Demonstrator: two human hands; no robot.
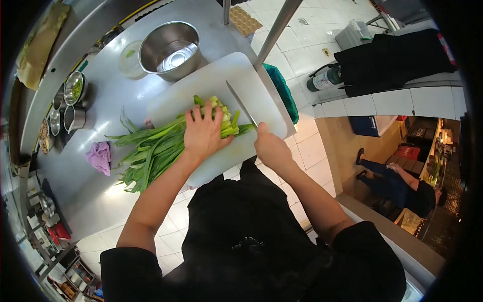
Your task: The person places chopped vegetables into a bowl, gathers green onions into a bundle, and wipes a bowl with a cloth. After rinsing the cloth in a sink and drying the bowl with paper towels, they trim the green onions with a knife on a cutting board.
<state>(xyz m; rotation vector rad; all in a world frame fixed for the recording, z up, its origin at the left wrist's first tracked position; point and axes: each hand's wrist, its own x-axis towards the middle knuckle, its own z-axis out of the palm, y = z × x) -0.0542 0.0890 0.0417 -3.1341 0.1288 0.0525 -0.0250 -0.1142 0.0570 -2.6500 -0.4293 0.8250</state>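
A bunch of green leafy stalks (151, 151) lies across a white cutting board (221, 75) on a steel counter. My left hand (204, 133) presses down on the bunch near its pale cut ends (221, 108). My right hand (271, 148) grips the handle of a knife (241, 104), whose blade lies over the board just right of the stalk ends.
A steel bowl (171, 50) and a small clear tub (132, 59) stand beyond the board. A pink cloth (99, 157) lies on the counter (100, 100) at left, with several small steel pots (70, 100) further left. Another person (402, 183) crouches at far right on the floor.
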